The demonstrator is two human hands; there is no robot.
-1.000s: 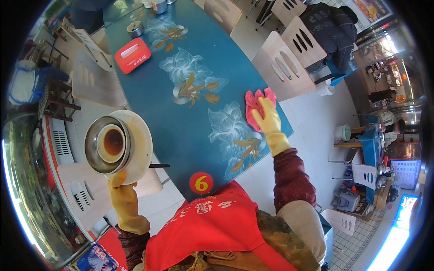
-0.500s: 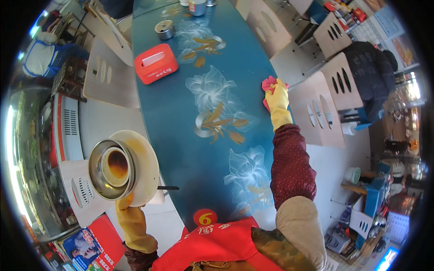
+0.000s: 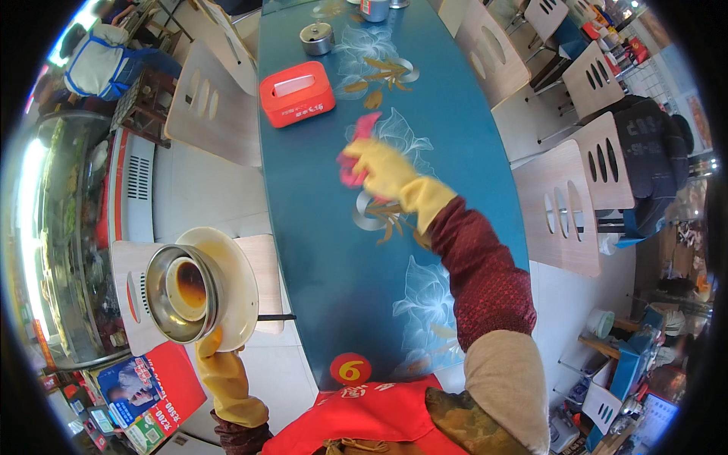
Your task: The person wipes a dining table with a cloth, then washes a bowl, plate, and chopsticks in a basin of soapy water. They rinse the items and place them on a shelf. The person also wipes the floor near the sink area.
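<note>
- Worktop (image 3: 334, 296): keep strokes clear of red tissue box (image 3: 303, 102).
- Plate (image 3: 241, 292), steel bowl (image 3: 158, 294) on it, small bowl (image 3: 182, 309) inside w/ dark sauce (image 3: 192, 279): beyond worktop's L edge; best held lvl.
- L hand (image 3: 220, 368): pinching plate rim.
- R hand (image 3: 383, 168): curled round pink cloth (image 3: 349, 171), mid-worktop; blurred, prob. touching down; flatter = better contact.

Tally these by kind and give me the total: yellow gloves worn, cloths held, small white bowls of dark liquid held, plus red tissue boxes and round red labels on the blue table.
Yellow gloves: 2
Pink cloth: 1
Small white bowl: 1
Red tissue box: 1
Round red label: 1
Total: 6
</note>
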